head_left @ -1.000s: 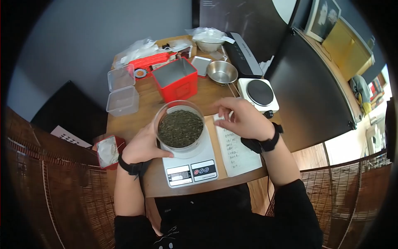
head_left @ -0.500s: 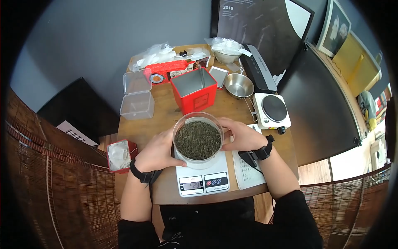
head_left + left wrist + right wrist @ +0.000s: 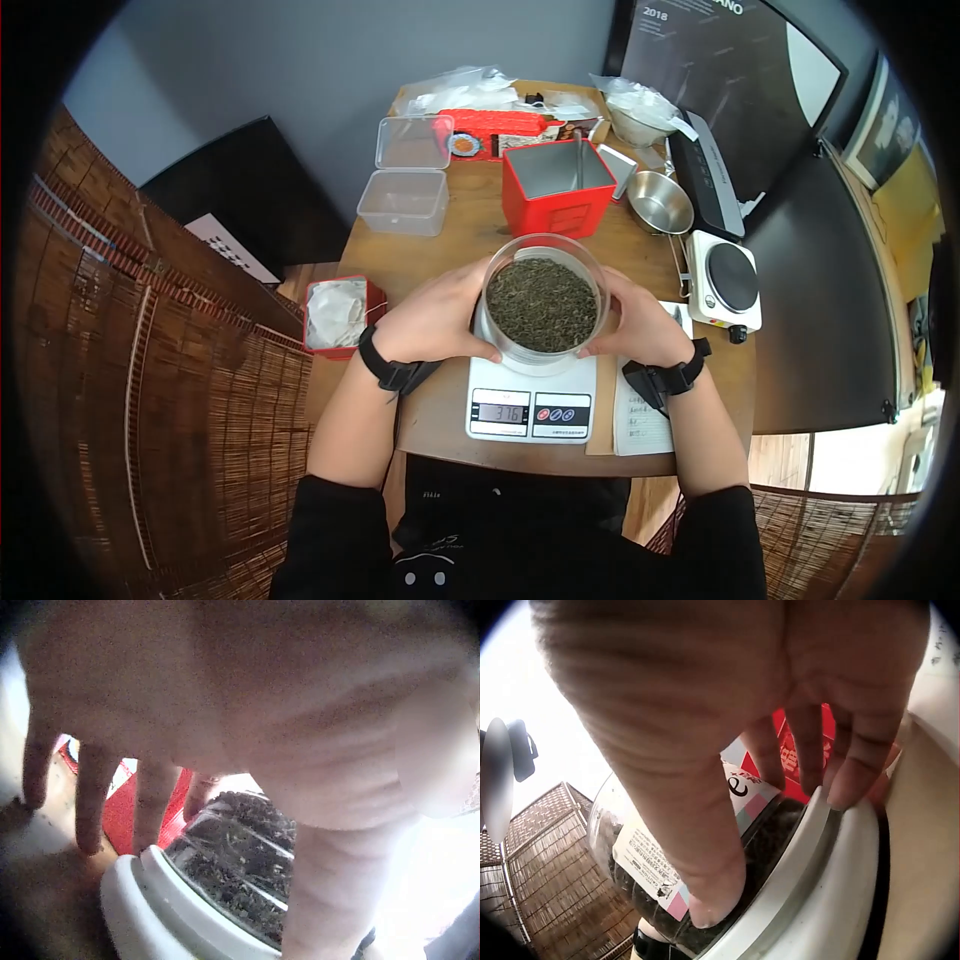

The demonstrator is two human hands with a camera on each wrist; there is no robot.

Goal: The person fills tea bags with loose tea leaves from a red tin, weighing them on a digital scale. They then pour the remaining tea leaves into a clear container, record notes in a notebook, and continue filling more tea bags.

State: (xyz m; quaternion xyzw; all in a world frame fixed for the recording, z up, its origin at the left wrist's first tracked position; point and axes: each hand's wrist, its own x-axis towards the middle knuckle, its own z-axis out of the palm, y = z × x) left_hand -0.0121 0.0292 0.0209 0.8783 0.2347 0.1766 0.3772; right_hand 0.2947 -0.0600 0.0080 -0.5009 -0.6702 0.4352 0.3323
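Observation:
A clear round jar (image 3: 545, 246) of dried dark-green leaves (image 3: 542, 305) stands upright on a white kitchen scale (image 3: 530, 375), whose display (image 3: 500, 413) reads about 376. From the left, my left hand (image 3: 435, 315) grips the jar's side, thumb toward the front. My right hand (image 3: 645, 325) holds the opposite side the same way. In the right wrist view, a thumb presses on the jar's printed label (image 3: 649, 859), and fingertips reach the white rim of the scale. The jar has no lid on top.
Behind the jar stands an open red tin (image 3: 560, 205) with a utensil in it. Left of it is an open clear plastic box (image 3: 405, 205). A steel pan (image 3: 660, 203) and a small hotplate (image 3: 725, 280) stand at right, a notebook (image 3: 645, 430) beside the scale, a red bin (image 3: 340, 315) at left.
My right hand came from above the notebook to the jar's right side. The reading dropped from about 429 to 376. The left hand stays on the jar, while the head view has turned left.

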